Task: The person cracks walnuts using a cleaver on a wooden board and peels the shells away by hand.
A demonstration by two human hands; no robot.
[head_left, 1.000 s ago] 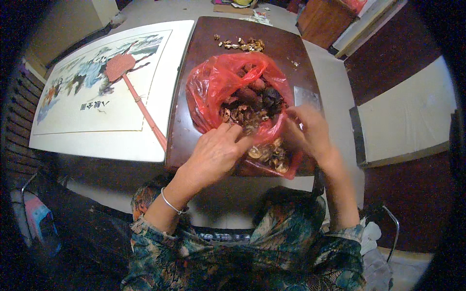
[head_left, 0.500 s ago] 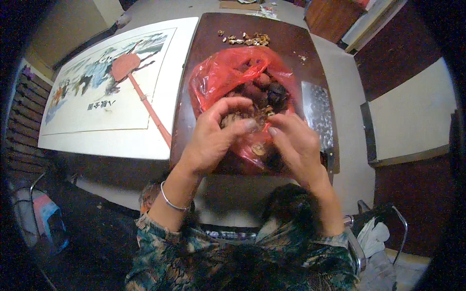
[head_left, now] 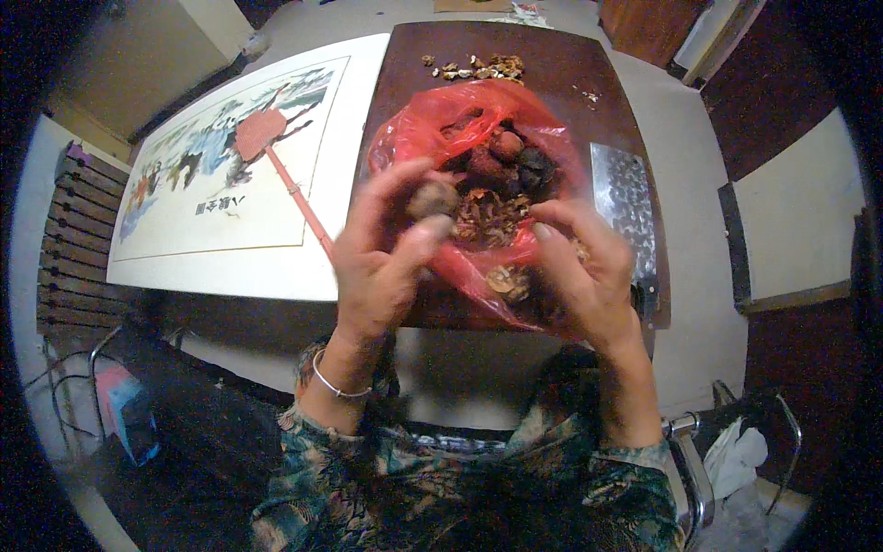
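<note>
A red plastic bag [head_left: 405, 129] lies open on the dark brown table, holding dark round fruit or nuts [head_left: 492, 166] and a heap of broken brown shell pieces [head_left: 492, 216]. At the bag's left side, my left hand [head_left: 377, 258] curls its thumb and fingers around a round brown walnut [head_left: 432, 200]. My right hand [head_left: 589, 271] is over the bag's right side, thumb and forefinger pinched close together. Whatever is between those fingertips is too small to make out. Just below the shells, a pale walnut piece [head_left: 509, 283] rests in the near fold of the bag.
Shelled walnut pieces [head_left: 478, 69] lie in a row at the table's far end. Right of the bag is a broad metal blade [head_left: 621, 198] with a dark handle. On the adjoining white table [head_left: 212, 276], a red fly swatter [head_left: 262, 133] lies across a horse painting.
My hands have moved apart, uncovering the shell heap between them. The walnut now shows plainly in my left hand. The whole view has shifted slightly.
</note>
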